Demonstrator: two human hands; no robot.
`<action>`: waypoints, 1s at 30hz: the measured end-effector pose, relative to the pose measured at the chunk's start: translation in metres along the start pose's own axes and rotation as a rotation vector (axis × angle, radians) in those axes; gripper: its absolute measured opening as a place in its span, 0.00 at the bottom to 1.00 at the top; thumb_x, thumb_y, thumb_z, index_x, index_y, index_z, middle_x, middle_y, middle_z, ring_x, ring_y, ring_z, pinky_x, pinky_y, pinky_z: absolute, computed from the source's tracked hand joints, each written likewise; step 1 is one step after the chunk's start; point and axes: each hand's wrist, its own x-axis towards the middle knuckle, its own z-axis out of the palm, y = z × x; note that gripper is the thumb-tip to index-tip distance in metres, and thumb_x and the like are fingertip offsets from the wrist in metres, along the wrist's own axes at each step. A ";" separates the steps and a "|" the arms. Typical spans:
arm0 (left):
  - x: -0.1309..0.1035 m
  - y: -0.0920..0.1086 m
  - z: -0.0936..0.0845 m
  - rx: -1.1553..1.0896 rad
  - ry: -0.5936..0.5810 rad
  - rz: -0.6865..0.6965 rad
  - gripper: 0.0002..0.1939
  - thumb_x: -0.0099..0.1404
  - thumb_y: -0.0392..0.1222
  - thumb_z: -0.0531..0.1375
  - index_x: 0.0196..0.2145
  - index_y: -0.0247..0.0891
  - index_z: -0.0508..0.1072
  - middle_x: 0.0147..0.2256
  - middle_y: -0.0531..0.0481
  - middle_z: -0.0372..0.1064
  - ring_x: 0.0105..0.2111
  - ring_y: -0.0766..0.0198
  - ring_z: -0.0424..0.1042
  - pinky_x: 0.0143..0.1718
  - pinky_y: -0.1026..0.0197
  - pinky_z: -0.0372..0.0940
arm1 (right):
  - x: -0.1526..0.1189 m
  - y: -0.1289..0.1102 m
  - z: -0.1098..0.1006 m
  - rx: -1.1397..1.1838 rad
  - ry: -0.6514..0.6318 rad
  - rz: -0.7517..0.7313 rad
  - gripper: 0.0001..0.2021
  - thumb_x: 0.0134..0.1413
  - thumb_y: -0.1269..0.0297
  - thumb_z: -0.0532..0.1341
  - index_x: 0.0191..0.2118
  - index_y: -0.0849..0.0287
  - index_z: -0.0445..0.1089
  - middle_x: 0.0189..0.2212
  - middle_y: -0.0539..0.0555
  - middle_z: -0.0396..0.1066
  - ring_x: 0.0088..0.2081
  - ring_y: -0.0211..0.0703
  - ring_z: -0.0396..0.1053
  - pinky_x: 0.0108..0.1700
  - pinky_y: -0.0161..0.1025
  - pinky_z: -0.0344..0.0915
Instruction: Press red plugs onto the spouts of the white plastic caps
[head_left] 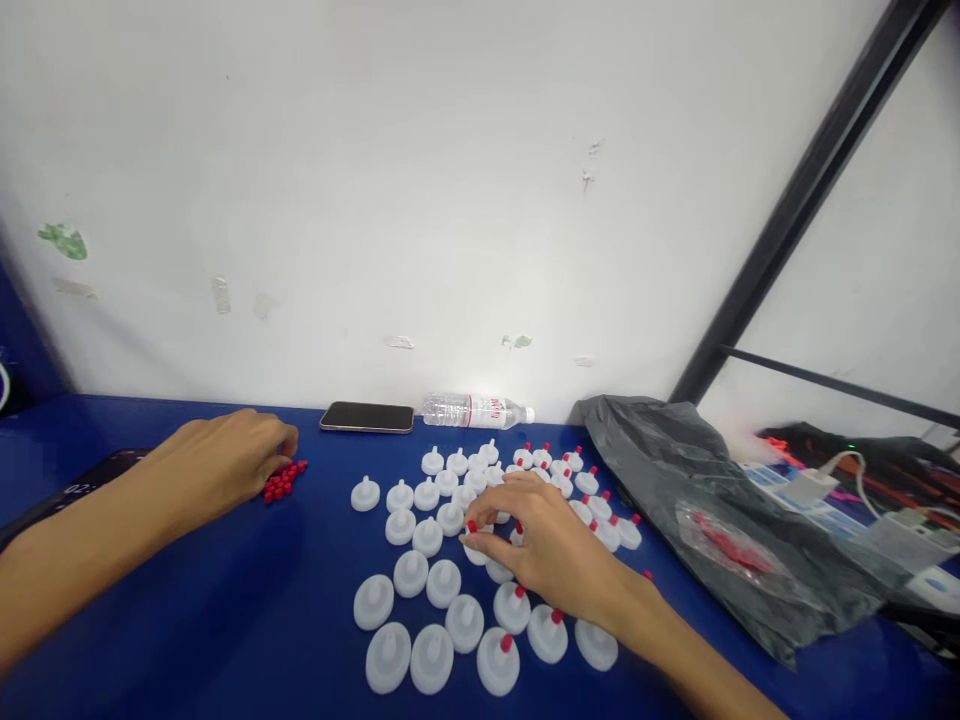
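My left hand (236,455) is over the left part of the blue table, its fingertips bent down at the edge of a small pile of red caps (279,484); what they hold, if anything, is hidden. My right hand (529,530) is among the white round pieces, thumb and fingers closed on a red cap (471,527) atop one white piece. Uncapped white pieces (389,657) with upright spouts stand left of it. Pieces with red tips, like the near one (498,662), stand mostly to the right.
Along the wall lie a phone (367,417) and a plastic bottle (478,411). Another phone (82,482) is partly behind my left forearm. A dark plastic bag (675,470) with a clear packet of red pieces (731,545) covers the right side, near a white plug and cable (810,485).
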 end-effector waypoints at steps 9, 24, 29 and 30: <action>-0.004 0.000 0.009 0.108 -0.191 0.004 0.13 0.65 0.29 0.57 0.26 0.40 0.76 0.23 0.58 0.73 0.24 0.63 0.70 0.26 0.65 0.47 | 0.000 0.001 0.005 -0.003 -0.111 0.097 0.05 0.60 0.66 0.72 0.39 0.52 0.77 0.34 0.48 0.80 0.47 0.51 0.74 0.48 0.45 0.70; 0.005 0.025 0.001 0.047 -0.158 0.092 0.12 0.66 0.34 0.54 0.28 0.42 0.73 0.25 0.54 0.73 0.23 0.62 0.69 0.25 0.62 0.49 | -0.005 -0.011 -0.012 0.089 -0.250 -0.165 0.07 0.57 0.55 0.74 0.35 0.51 0.80 0.30 0.45 0.80 0.36 0.43 0.75 0.49 0.44 0.68; 0.007 0.049 -0.010 -0.114 -0.090 0.110 0.10 0.67 0.46 0.57 0.37 0.43 0.78 0.25 0.52 0.73 0.22 0.62 0.69 0.26 0.62 0.58 | -0.005 -0.012 -0.020 0.224 -0.207 -0.100 0.03 0.68 0.63 0.65 0.40 0.52 0.74 0.43 0.48 0.80 0.41 0.40 0.76 0.49 0.41 0.70; 0.006 0.056 -0.011 -0.178 -0.052 0.114 0.11 0.67 0.47 0.58 0.39 0.43 0.79 0.24 0.53 0.72 0.21 0.64 0.67 0.25 0.62 0.58 | -0.006 -0.012 -0.023 0.266 -0.170 -0.052 0.04 0.71 0.62 0.62 0.42 0.52 0.72 0.48 0.50 0.79 0.41 0.40 0.76 0.46 0.40 0.72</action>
